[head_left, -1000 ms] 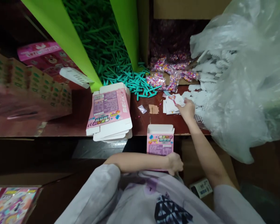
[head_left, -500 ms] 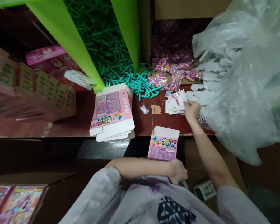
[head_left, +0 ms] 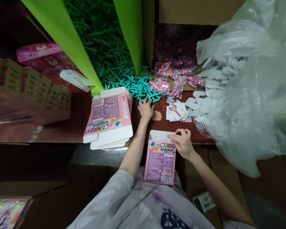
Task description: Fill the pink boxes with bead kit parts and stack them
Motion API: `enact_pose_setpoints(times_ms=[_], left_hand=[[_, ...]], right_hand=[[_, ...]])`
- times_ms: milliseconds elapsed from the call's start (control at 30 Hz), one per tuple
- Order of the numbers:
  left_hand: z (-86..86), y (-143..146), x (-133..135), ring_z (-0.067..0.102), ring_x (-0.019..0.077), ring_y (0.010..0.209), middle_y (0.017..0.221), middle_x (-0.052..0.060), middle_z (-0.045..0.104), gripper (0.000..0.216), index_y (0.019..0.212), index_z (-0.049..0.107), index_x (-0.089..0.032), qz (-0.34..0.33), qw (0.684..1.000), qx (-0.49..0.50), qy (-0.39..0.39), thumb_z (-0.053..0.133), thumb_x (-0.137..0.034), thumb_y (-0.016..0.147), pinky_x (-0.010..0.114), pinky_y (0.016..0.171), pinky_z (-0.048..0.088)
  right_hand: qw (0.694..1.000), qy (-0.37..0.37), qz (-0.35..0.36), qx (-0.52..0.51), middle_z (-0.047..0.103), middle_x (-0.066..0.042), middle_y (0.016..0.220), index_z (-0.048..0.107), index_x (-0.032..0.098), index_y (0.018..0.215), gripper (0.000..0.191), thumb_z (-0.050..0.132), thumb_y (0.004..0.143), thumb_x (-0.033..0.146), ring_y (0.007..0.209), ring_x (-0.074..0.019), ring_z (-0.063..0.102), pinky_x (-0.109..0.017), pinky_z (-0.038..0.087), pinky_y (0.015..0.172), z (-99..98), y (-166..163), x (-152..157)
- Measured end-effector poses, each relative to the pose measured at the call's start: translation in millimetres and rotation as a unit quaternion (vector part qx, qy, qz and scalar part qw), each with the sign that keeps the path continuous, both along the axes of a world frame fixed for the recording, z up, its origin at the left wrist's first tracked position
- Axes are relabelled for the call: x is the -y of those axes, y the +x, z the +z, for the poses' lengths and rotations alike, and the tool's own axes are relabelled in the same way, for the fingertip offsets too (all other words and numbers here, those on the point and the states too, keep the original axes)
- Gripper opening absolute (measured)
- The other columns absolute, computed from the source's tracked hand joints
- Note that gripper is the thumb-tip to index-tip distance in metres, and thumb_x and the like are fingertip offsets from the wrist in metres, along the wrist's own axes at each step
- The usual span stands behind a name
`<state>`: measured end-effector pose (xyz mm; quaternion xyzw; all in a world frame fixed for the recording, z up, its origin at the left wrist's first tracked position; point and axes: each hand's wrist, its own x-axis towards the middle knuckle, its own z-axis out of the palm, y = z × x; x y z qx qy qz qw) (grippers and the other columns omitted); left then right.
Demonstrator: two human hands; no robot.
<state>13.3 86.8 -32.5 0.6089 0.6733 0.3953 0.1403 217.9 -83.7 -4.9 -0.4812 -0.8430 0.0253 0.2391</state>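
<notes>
My left hand [head_left: 146,110] is over the table with its fingers spread, at the near edge of a heap of green plastic sticks [head_left: 139,85]. No held thing shows in it. My right hand [head_left: 183,143] is closed at the top corner of an upright pink box [head_left: 160,162], thumb and finger pinched at its open white mouth. Whether a small piece is also between those fingers is hidden. The box rests on my lap against the table edge. Beyond the right hand lies a pile of printed cards [head_left: 177,110].
Flat pink cartons [head_left: 109,111] are stacked on the left, overhanging the table edge. Bead packets [head_left: 160,84] spill from a cardboard box. White pegboards [head_left: 215,82] lie beside a large clear plastic bag [head_left: 257,79]. Lime-green panels [head_left: 133,41] flank the sticks. Several small boxes [head_left: 38,92] stand far left.
My left hand has left the box and reached forward to the sticks, covering where a small clear packet lay. My right hand has come back from the cards to the box's mouth.
</notes>
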Motion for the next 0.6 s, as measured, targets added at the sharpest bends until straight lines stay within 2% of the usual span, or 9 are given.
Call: enact_pose_setpoints(times_ms=[67,167,233,300,367,433,533,600], left_hand=[[-11.5,5.4,-12.5,0.042,0.0362,0.119,0.135,0.008,0.052,0.025,0.108,0.067,-0.025,0.023,0.999,-0.036,-0.022,0.056,-0.029,0.086,0.053,0.093,0.035],[-19.5,5.3,-19.0,0.047,0.0309,0.111,0.121,0.007,0.060,0.024,0.095,0.070,-0.024,0.058,0.997,-0.047,-0.008,0.047,-0.030,0.091,0.049,0.093,0.033],[-19.8,1.8,-20.0,0.047,0.0305,0.108,0.115,0.009,0.062,0.025,0.092,0.070,-0.022,0.082,0.995,-0.057,-0.001,0.046,-0.031,0.091,0.048,0.092,0.032],[-18.2,-1.0,-19.1,0.047,0.0319,0.107,0.114,0.010,0.062,0.025,0.092,0.069,-0.022,0.100,0.993,-0.066,0.007,0.047,-0.033,0.091,0.047,0.089,0.032],[-16.3,-1.8,-15.8,0.048,0.0316,0.105,0.112,0.012,0.062,0.025,0.093,0.068,-0.021,0.095,0.993,-0.064,0.020,0.047,-0.032,0.091,0.044,0.087,0.034],[-15.4,-1.2,-10.6,0.050,0.0304,0.104,0.109,0.012,0.064,0.024,0.091,0.067,-0.020,0.087,0.994,-0.057,0.045,0.048,-0.033,0.091,0.043,0.087,0.034],[-15.7,-0.9,-1.3,0.051,0.0291,0.105,0.106,0.011,0.066,0.022,0.087,0.065,-0.018,0.077,0.992,-0.047,0.090,0.050,-0.034,0.091,0.042,0.089,0.034],[-15.5,-1.8,6.2,0.052,0.0277,0.105,0.108,0.011,0.066,0.021,0.087,0.063,-0.017,0.060,0.992,-0.037,0.107,0.049,-0.033,0.091,0.041,0.091,0.035]], right_hand=[[0.998,0.014,-0.056,0.024,0.070,-0.004,0.102,0.067,0.024,0.110,0.031,0.046,0.089,0.016,0.099,-0.0226,0.052,-0.043,0.029,0.091,14.8,13.8,-22.6],[0.977,0.023,-0.199,0.071,0.067,-0.009,0.112,0.062,0.017,0.119,0.044,0.042,0.082,0.007,0.103,-0.0259,0.051,-0.041,0.033,0.089,36.2,52.1,-78.1],[0.966,-0.025,-0.224,0.126,0.060,-0.010,0.127,0.058,0.017,0.125,0.049,0.044,0.079,0.008,0.110,-0.0285,0.048,-0.041,0.034,0.089,41.8,77.6,-118.9],[0.955,-0.077,-0.230,0.168,0.056,-0.010,0.131,0.059,0.018,0.123,0.042,0.048,0.082,0.017,0.114,-0.0299,0.047,-0.043,0.034,0.091,39.7,93.8,-153.9],[0.945,-0.102,-0.244,0.192,0.059,-0.012,0.126,0.064,0.017,0.113,0.034,0.052,0.085,0.033,0.113,-0.0306,0.048,-0.045,0.032,0.092,34.3,98.4,-179.4],[0.936,-0.100,-0.266,0.209,0.062,-0.014,0.118,0.065,0.016,0.105,0.039,0.057,0.081,0.045,0.110,-0.0318,0.050,-0.046,0.033,0.091,30.7,95.3,-195.3],[0.925,-0.100,-0.272,0.247,0.065,-0.016,0.107,0.061,0.014,0.108,0.043,0.062,0.076,0.044,0.103,-0.0319,0.055,-0.047,0.032,0.093,34.5,89.0,-207.4],[0.924,-0.093,-0.271,0.252,0.067,-0.017,0.097,0.061,0.011,0.107,0.037,0.056,0.081,0.037,0.096,-0.0305,0.059,-0.049,0.031,0.094,42.6,88.2,-213.0]])
